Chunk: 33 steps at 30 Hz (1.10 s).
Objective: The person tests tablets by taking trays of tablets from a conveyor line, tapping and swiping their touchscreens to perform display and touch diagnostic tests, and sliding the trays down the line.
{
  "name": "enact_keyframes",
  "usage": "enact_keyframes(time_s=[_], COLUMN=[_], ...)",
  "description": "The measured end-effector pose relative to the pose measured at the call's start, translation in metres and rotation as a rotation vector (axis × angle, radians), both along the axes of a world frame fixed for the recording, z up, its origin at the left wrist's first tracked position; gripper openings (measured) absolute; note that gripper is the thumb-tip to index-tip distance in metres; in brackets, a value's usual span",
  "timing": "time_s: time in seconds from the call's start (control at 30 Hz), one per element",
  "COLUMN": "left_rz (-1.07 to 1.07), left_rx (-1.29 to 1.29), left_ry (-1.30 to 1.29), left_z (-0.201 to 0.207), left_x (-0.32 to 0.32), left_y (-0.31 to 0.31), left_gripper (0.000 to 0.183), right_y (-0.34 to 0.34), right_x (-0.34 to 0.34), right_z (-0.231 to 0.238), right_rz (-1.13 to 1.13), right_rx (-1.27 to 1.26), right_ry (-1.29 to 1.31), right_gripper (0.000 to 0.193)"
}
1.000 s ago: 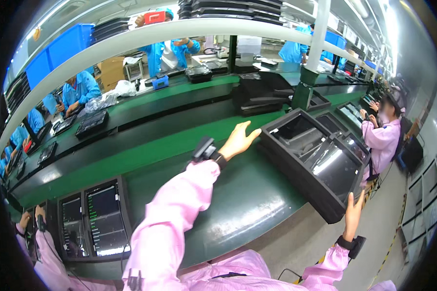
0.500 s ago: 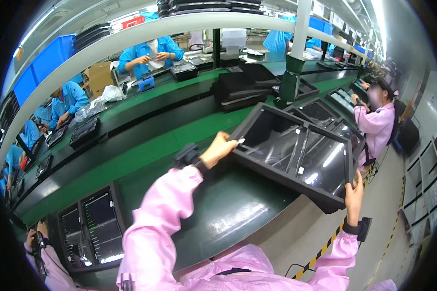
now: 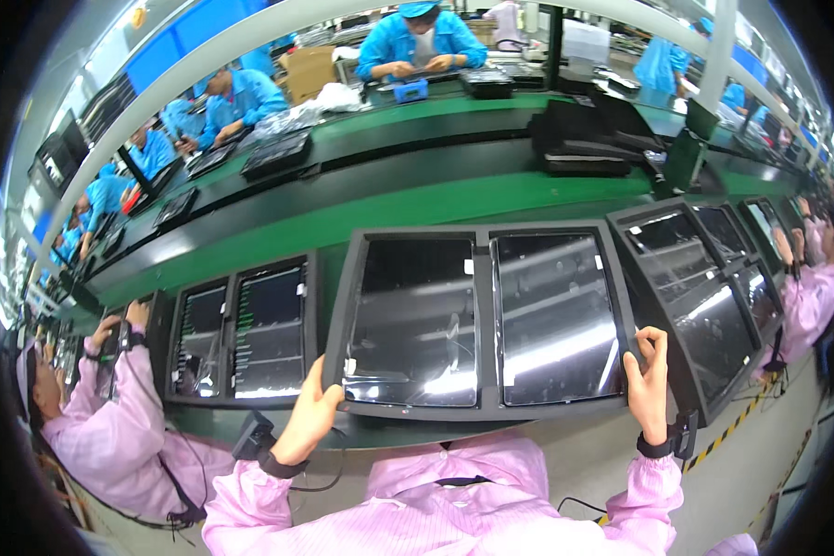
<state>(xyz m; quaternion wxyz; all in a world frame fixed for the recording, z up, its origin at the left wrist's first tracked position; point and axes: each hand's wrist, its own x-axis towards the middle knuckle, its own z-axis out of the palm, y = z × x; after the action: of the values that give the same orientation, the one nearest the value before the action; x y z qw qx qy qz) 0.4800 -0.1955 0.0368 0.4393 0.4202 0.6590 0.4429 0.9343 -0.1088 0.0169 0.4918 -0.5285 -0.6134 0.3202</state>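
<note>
Nearest, the person's own pink sleeves (image 3: 454,510) rose from the lower edge, each wrist banded by a dark strap. The left hand (image 3: 310,417) was curled closed around the lower left corner of a dark double tray (image 3: 480,320), thumb on the top face and fingers tucked under the rim. The right hand (image 3: 649,375) gripped the tray's right edge near its lower corner, fingers bent over the frame. The tray was held between both hands, just above the near edge of the green workbench (image 3: 380,218), roughly level and directly in front of the person. Two glossy black screen panels lay side by side in its compartments, each marked with small white tags.

Just left of it, another tray (image 3: 241,329) with two lit displays rested on the bench, and a neighbour in pink (image 3: 111,435) had a raised hand at its far left edge. To the right, a further tray of dark panels (image 3: 704,296) sat tilted, with another pink-sleeved person (image 3: 811,296) beyond it.

Farther back, a dark conveyor strip ran along the bench, carrying a stack of black frames (image 3: 588,139). Beyond that, several workers in blue coats (image 3: 417,42) were bent over another line.
</note>
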Motion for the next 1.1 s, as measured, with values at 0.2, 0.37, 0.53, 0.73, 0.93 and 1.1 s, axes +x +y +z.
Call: enact_keyframes(time_s=[0.2, 0.37, 0.53, 0.73, 0.93, 1.1], left_rz=[-0.440, -0.449, -0.328, -0.148, -0.161, -0.244], left_rx=[-0.093, 0.480, 0.304, 0.492, 0.531, 0.452], left_ry=[0.960, 0.986, 1.042, 1.125, 1.107, 1.054], left_z=[0.015, 0.013, -0.037, -0.075, -0.075, -0.064], left_x=[-0.015, 0.021, 0.074, 0.096, 0.095, 0.086], left_y=[0.004, 0.118, 0.242, 0.256, 0.256, 0.253], left_gripper=[0.050, 0.067, 0.076, 0.052, 0.038, 0.043], right_y=[0.014, 0.018, 0.062, 0.126, 0.133, 0.142], right_x=[-0.004, 0.003, -0.007, -0.026, -0.040, -0.043], right_z=[-0.035, -0.014, -0.004, -0.022, -0.035, -0.034], right_rz=[0.001, 0.108, 0.143, 0.103, 0.045, 0.047], right_rx=[0.034, -0.116, 0.012, 0.032, 0.092, 0.020], right_ry=[-0.174, -0.300, -0.566, -0.670, -0.757, -0.684], right_gripper=[0.026, 0.035, 0.039, 0.043, 0.051, 0.057])
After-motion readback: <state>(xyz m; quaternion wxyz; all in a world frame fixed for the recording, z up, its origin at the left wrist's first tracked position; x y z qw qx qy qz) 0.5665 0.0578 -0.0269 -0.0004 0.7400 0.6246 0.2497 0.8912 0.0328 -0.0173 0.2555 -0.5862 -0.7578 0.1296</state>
